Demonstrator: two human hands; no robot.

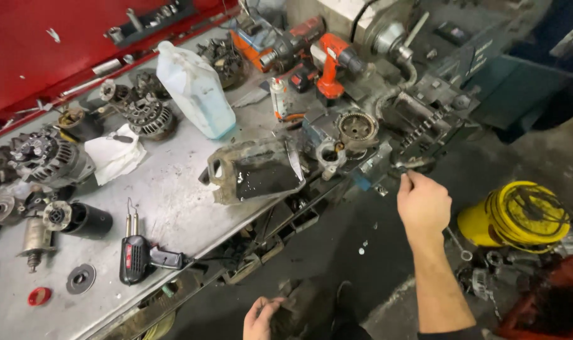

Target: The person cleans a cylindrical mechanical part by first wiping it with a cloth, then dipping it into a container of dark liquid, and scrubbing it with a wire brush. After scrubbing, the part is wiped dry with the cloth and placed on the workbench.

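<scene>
A metal desk (pixel 173 208) cluttered with alternator parts fills the nine o'clock side, a black soldering gun (pixel 141 257) near its front edge. At six o'clock the left hand (pixel 261 318) hangs loosely curled, holding nothing. At three o'clock the right hand (pixel 423 204) grips the vise handle (pixel 412 165) of a bench vise (pixel 356 141).

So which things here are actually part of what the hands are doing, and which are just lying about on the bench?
In hand:
- right hand on the vise handle
- blue bench vise clamping a round metal housing
- left hand, low, away from the bench

Lying about:
- cordless drills
- plastic jug
- cut-open oil container
- soldering gun
- alternators
- white rag
- yellow bucket
</scene>
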